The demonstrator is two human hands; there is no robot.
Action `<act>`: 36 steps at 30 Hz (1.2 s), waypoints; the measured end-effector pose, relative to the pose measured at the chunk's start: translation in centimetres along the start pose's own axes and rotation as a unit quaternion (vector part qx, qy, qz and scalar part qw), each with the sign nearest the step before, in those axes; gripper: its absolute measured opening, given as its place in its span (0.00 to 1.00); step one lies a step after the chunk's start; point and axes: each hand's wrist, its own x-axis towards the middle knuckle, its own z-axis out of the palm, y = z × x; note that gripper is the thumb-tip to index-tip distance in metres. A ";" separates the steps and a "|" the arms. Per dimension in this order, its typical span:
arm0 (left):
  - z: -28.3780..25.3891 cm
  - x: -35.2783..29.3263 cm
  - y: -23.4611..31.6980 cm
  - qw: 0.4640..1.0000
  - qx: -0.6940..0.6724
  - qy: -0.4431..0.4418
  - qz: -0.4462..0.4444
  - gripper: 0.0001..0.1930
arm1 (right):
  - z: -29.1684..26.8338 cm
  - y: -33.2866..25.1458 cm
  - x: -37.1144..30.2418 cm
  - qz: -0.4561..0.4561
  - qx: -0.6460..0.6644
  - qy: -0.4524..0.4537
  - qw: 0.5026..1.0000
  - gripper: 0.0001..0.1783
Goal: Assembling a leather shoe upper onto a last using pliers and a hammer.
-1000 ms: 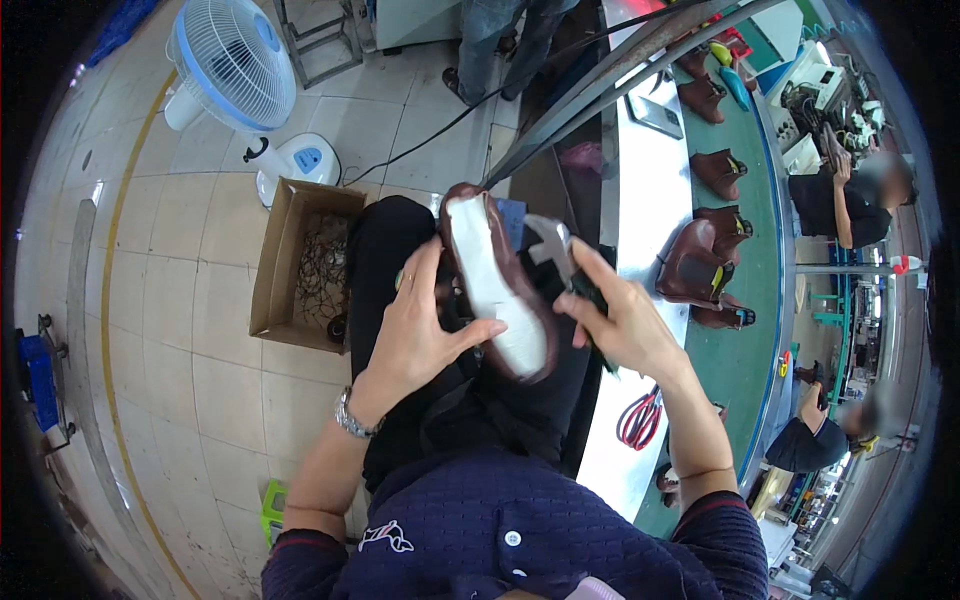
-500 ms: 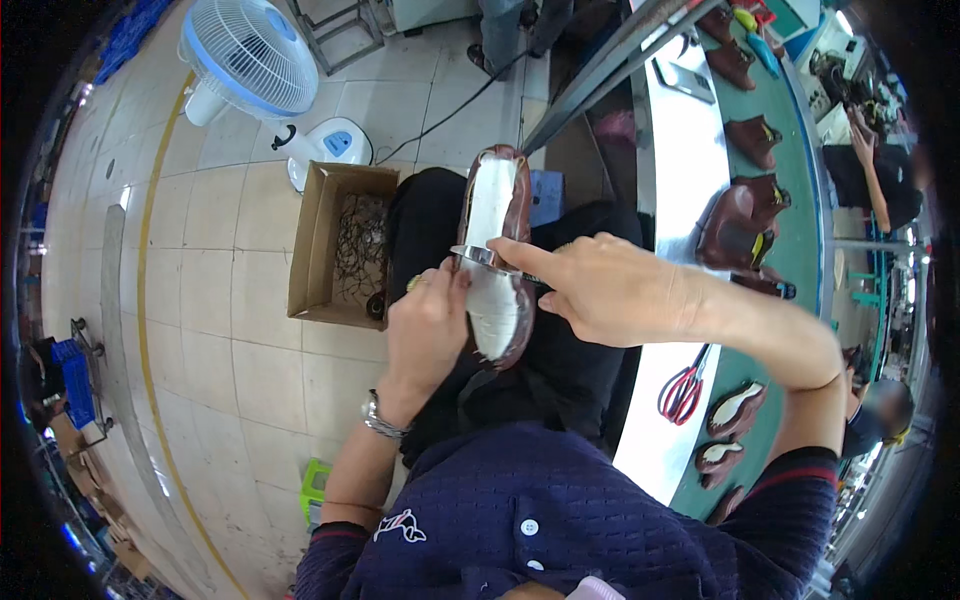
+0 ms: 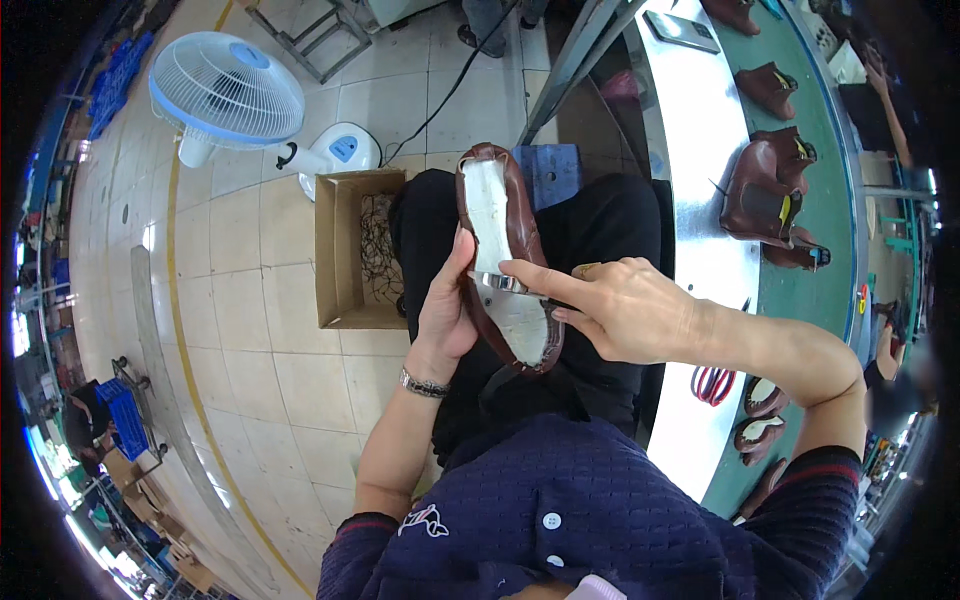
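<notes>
A brown leather shoe [image 3: 486,200], pale sole side up, lies lengthwise over my lap between my knees. My left hand [image 3: 447,312] wraps around its left side, thumb along the edge. In my right hand [image 3: 628,308] is a short shiny metal tool with a dark handle [image 3: 502,283]; its exact kind does not show. The tool's metal end lies across the middle of the sole, and my right index finger stretches along it. The other right fingers curl round the handle, which they mostly hide.
A cardboard box [image 3: 338,255] with dark, stringy scraps stands left of my knees, below a white-blue fan [image 3: 230,90]. At right, a metal ledge [image 3: 700,150] carries a phone [image 3: 682,31] and red-handled scissors [image 3: 712,384]. Several brown shoe pieces [image 3: 762,185] sit on a green belt [image 3: 835,110].
My left hand has shifted from beside the tool's tip to a grip on the shoe's side. The shoe has tilted, its lower end swinging right. My right hand has moved slightly right and down.
</notes>
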 end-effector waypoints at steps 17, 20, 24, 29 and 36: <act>1.0 0.2 0.5 0.993 0.104 0.007 0.052 0.31 | -6.4 0.4 7.3 -0.056 -0.315 0.027 0.947 0.39; 1.4 -0.5 1.3 0.993 0.119 -0.007 0.012 0.31 | -6.3 -0.6 6.1 -0.101 -0.277 0.046 0.954 0.39; 0.9 -0.1 1.6 0.991 0.137 0.002 0.011 0.32 | -4.0 1.6 6.2 -0.063 -0.223 0.063 0.971 0.39; 0.8 -0.7 2.2 0.987 0.159 0.027 -0.014 0.30 | -3.7 0.0 5.2 -0.115 -0.245 0.082 0.959 0.41; 0.3 -1.0 2.6 0.988 0.145 0.035 -0.045 0.32 | -3.2 0.1 5.2 -0.110 -0.235 0.062 0.964 0.39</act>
